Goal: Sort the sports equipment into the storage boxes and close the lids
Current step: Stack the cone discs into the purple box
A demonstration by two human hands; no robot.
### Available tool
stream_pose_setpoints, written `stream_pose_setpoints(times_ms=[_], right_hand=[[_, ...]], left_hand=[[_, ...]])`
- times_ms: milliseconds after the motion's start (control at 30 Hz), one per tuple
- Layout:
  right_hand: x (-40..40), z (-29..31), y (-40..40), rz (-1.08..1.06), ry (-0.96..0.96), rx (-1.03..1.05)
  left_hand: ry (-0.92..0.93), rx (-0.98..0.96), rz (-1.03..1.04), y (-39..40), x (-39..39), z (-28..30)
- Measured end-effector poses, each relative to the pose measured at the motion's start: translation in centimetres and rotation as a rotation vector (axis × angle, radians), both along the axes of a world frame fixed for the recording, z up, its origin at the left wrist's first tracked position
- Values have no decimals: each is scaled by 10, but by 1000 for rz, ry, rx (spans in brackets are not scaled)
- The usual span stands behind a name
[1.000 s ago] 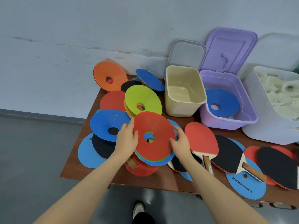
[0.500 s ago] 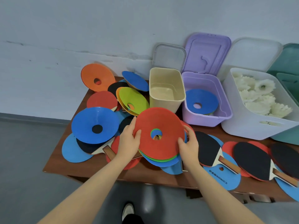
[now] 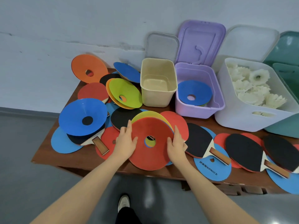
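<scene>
I hold a stack of disc cones (image 3: 151,152), red on top, tilted up above the table's front edge. My left hand (image 3: 126,142) grips its left rim and my right hand (image 3: 176,143) grips its right rim. More disc cones lie on the left: a blue one (image 3: 82,116), a green one (image 3: 125,91), an orange one (image 3: 89,67). The purple box (image 3: 199,109) stands open with a blue cone (image 3: 195,92) inside. The beige box (image 3: 157,96) is empty. The white box (image 3: 239,117) holds shuttlecocks (image 3: 252,88).
Table tennis paddles (image 3: 202,142) and blue round covers (image 3: 212,168) lie along the wooden table (image 3: 77,159) to the right and under the cones. A green box (image 3: 289,75) stands at far right. The lids lean on the wall. My shoe shows on the grey floor below.
The stack of cones in both hands has tipped up more steeply and come a little toward me. The view has swung right, showing the white and green boxes.
</scene>
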State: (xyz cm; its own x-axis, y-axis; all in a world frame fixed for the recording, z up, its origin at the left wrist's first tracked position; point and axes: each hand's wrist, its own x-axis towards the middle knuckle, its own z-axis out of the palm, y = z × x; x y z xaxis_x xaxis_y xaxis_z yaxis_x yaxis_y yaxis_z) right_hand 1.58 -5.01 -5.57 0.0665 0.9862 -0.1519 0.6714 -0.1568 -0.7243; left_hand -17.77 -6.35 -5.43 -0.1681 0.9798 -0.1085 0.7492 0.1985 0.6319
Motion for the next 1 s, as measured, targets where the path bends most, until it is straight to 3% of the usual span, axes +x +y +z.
stream_pose_setpoints(times_ms=[200,400,767,900,1000], right_hand=[[4,2,2,40,117,127],[33,23,2,9,229,258],[92,97,81,-26,118,636],[105,108,136,-104,55,632],[113,111,179,-133,-10,634]], left_hand=[[-21,65,3,1,1,5],[-19,317,-17,-1,23,36],[45,454,-87,91,81,95],[-1,453,-133,155,95,104],[71,420,-149,204,106,108]])
